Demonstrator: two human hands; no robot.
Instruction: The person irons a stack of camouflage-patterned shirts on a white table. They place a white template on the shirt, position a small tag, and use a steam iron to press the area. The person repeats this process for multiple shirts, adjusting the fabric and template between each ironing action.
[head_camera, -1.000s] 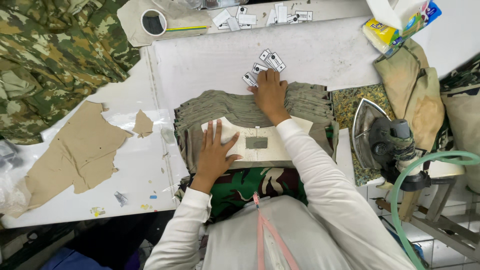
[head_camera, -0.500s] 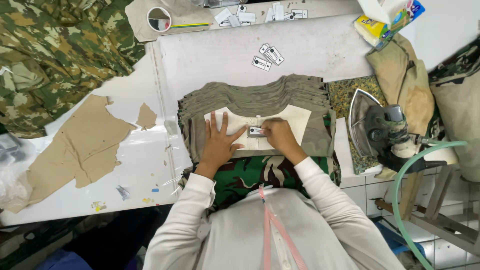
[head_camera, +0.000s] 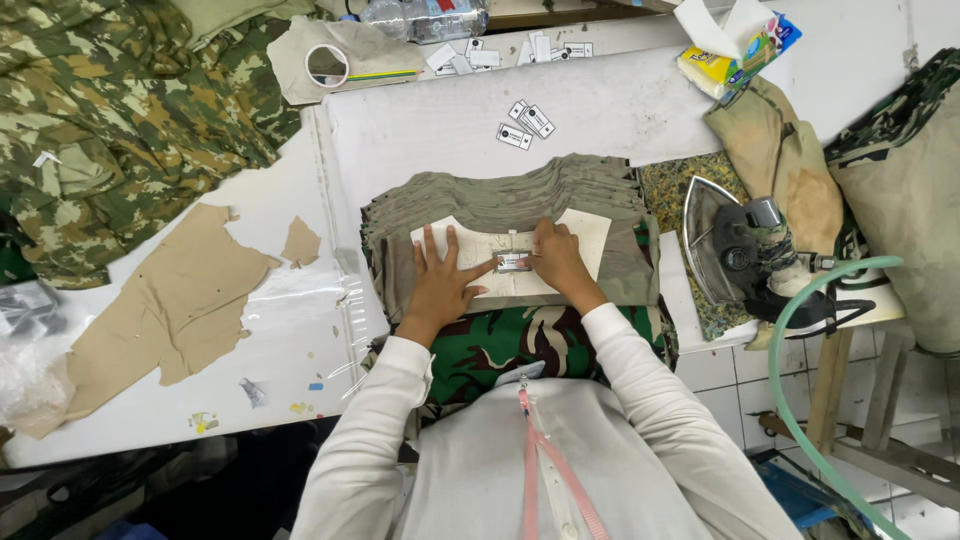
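Observation:
A stack of olive-green fabric pieces (head_camera: 500, 195) lies on the white table (head_camera: 620, 110) before me. On top sits a cream paper template (head_camera: 590, 230) with a cutout in its middle. A small grey label (head_camera: 513, 263) lies in that cutout. My left hand (head_camera: 445, 280) is spread flat on the template's left part, fingers apart, one fingertip at the label's left edge. My right hand (head_camera: 555, 260) presses the label's right side with its fingertips. Three more small labels (head_camera: 527, 122) lie loose on the table behind the stack.
A steam iron (head_camera: 735, 255) with a green hose (head_camera: 800, 350) rests at the right on a patterned pad. Camouflage cloth (head_camera: 120, 110) is piled at the far left. Tan paper pieces (head_camera: 170, 300), a tape roll (head_camera: 325, 65), more labels (head_camera: 480, 55) and a plastic bottle (head_camera: 420, 15) surround the area.
My right hand reached to the loose labels behind the stack, came back with one and set it in the template's cutout. My left hand stayed on the template, shifting slightly.

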